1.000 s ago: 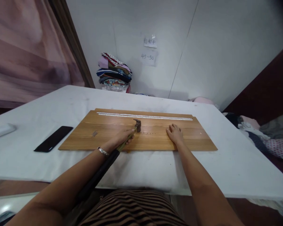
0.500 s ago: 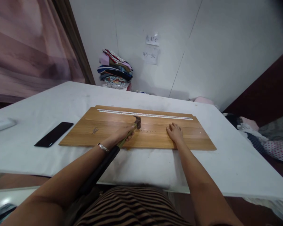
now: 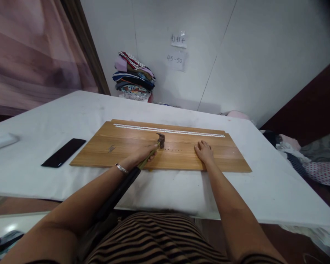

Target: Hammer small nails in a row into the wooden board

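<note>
1 curved-claw hammer, grained flat wooden board.

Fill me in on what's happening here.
A person's left hand holds a claw hammer with a dark metal head over a brown rectangular wooden board. The right hand rests on the board. Between hammer and right hand runs a row of small dark dots, perhaps nails; thin grey pieces lie toward the board's left end.

Black phone, stacked clothes, 2 wall notes.
</note>
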Demonstrator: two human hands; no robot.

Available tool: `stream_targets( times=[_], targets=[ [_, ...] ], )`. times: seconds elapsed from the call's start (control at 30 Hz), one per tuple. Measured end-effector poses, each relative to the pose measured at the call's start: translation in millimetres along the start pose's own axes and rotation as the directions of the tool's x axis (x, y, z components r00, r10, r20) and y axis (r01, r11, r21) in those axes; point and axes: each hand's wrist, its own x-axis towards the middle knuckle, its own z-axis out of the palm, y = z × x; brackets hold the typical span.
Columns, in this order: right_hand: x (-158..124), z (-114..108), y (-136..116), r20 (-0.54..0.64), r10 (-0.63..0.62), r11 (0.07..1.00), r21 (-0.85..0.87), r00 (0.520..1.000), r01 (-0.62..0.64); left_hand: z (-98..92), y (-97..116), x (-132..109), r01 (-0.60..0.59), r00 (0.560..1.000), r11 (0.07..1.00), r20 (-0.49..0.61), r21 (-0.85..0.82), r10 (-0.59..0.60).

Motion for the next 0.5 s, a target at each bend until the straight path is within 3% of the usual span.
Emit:
stream_targets(
  times=[0.37,0.5],
  targets=[
    [0.7,0.8,0.6,0.0,-0.002,1.0,-0.012,1.0,0.002,3.1,6.1,-4.4,0.066,0.998,0.998,0.006,0.014,-0.066],
    [1.1,1.4,1.0,0.0,-0.003,1.0,-0.013,1.0,0.003,1.4,4.8,-2.9,0.006,1.0,1.0,0.019,-0.004,-0.006]
  ],
)
